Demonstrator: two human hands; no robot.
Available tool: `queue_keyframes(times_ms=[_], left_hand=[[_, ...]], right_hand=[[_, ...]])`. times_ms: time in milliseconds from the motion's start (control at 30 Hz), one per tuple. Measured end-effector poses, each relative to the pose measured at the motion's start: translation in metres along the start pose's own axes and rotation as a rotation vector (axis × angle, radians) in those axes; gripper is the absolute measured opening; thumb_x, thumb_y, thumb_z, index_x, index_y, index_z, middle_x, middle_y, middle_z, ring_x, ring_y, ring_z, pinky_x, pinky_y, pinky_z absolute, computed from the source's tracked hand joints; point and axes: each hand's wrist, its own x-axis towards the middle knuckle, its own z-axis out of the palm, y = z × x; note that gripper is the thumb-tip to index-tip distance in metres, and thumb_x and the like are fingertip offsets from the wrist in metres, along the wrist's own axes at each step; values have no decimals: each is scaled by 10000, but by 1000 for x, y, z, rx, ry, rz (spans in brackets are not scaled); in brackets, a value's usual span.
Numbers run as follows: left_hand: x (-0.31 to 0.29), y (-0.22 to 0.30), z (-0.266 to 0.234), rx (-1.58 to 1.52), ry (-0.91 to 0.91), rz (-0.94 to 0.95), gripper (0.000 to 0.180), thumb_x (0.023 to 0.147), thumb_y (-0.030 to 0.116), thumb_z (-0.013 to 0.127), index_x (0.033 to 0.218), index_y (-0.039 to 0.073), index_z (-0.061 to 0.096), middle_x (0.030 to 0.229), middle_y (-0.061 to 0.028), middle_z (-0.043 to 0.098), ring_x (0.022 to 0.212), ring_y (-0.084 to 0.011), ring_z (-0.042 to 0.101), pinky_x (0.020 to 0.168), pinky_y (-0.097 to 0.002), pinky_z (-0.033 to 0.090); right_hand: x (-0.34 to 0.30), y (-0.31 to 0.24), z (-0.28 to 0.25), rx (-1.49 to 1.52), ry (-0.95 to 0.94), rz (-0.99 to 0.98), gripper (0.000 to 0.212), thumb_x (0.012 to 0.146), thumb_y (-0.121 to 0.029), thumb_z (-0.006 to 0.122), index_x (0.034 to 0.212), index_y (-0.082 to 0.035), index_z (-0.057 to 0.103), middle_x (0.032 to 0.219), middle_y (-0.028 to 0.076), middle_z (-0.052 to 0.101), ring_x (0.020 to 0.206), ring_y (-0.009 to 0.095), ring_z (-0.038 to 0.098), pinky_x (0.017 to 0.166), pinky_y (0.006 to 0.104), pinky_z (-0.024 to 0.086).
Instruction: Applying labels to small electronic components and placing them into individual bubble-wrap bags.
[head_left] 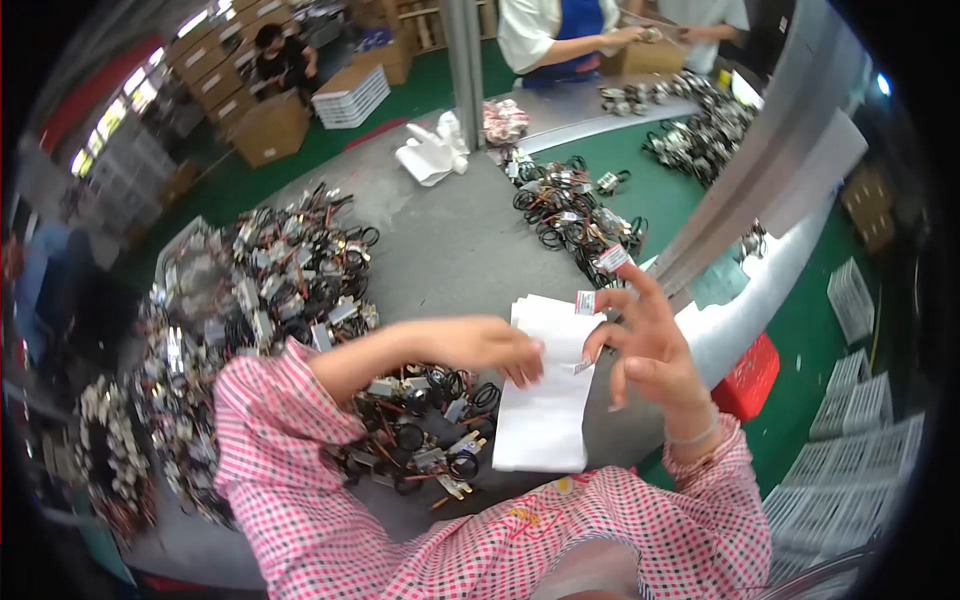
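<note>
My right hand is raised with its fingers spread. Small printed labels in red and white cling to its fingertips: an upper label, a middle label and a lower one. My left hand reaches across from the left, over the white paper sheets, its fingers bent downward. Motion blur on those fingers hides whether they grip anything. The sheets lie on the grey table in front of me, partly beneath my left hand. Small metal-boxed parts with black cables lie just left of the paper.
A large heap of cabled parts covers the table's left side. More cabled parts lie beyond the paper. A metal post and a slanted beam rise nearby. A red crate stands at right. Other people work at the far side.
</note>
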Motion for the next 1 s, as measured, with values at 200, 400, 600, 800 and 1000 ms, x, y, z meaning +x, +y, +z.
queue_keyframes(times_ms=[200,400,600,800,1000], left_hand=[[-73,-20,-121,1062,807,-386,269,828,229,529,966,19,623,915,-185,638,840,-302,620,754,-379,485],[-103,-69,-189,1128,837,-769,271,739,226,600,870,-3,661,923,-182,644,872,-345,613,773,-425,492],[-68,-50,-172,972,409,-1231,531,667,458,707,947,9,666,969,-144,653,907,-304,615,775,-388,491],[-64,-64,-173,1108,446,-1197,329,579,252,725,818,27,695,897,-166,660,841,-308,635,748,-386,504],[-101,-60,-166,970,763,-769,458,599,215,700,961,-9,531,977,-216,593,930,-343,576,792,-388,463]], right_hand=[[9,48,-11,394,96,108,929,681,5,652,1425,-113,107,1291,147,331,1159,295,413,888,395,453],[23,60,-2,501,169,78,974,649,128,634,1427,-126,107,1311,112,307,1182,267,395,958,408,395],[24,54,-17,510,216,56,924,688,156,598,1423,-138,121,1300,112,307,1133,235,432,926,364,436],[29,51,-15,483,250,63,927,670,114,622,1424,-139,146,1305,92,329,1072,217,460,803,300,472],[36,40,-17,862,137,119,876,709,172,555,1421,-112,131,1296,121,323,1070,225,445,788,252,489]])
